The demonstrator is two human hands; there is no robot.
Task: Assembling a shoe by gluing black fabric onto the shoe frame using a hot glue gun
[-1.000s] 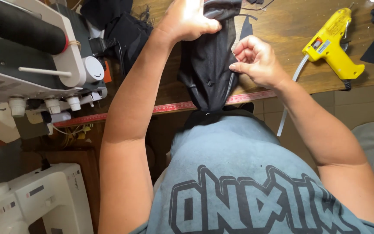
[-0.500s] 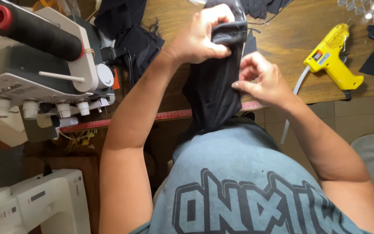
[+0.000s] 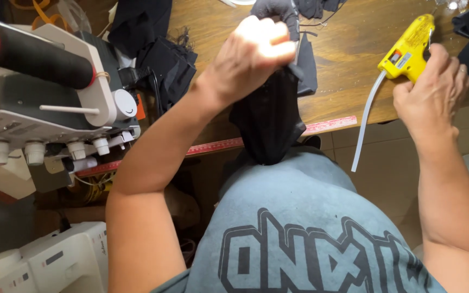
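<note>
- Left hand [image 3: 251, 54] is up over the middle of the desk [image 3: 348, 59], fingers curled tight round the top of a black cloth piece [image 3: 270, 122].
- That cloth is soft and ribbed, hanging in a long tapering shape from the fist down over the desk's near edge to the person's grey shirt [image 3: 310, 233].
- Right hand [image 3: 435, 89] sits at the desk's right near corner, fingers wrapped loosely round the handle of the yellow glue gun [image 3: 408, 51]; the grip looks partly closed, thumb side hidden.
- The glue gun is hard shiny plastic, chunky and angular, lying on the wood, with a pale glue stick [image 3: 366, 125] poking out past the near edge.
- A red measuring tape [image 3: 278, 135] runs flat along the desk's near edge, under the hanging cloth.
- The desk is warm brown wood with visible grain.
- Left edge: a white and grey sewing machine [image 3: 44, 114] with round knobs, and a black roll [image 3: 33, 57] with a red end cap on top.
- More black fabric scraps [image 3: 164, 59] are heaped at the far left.
</note>
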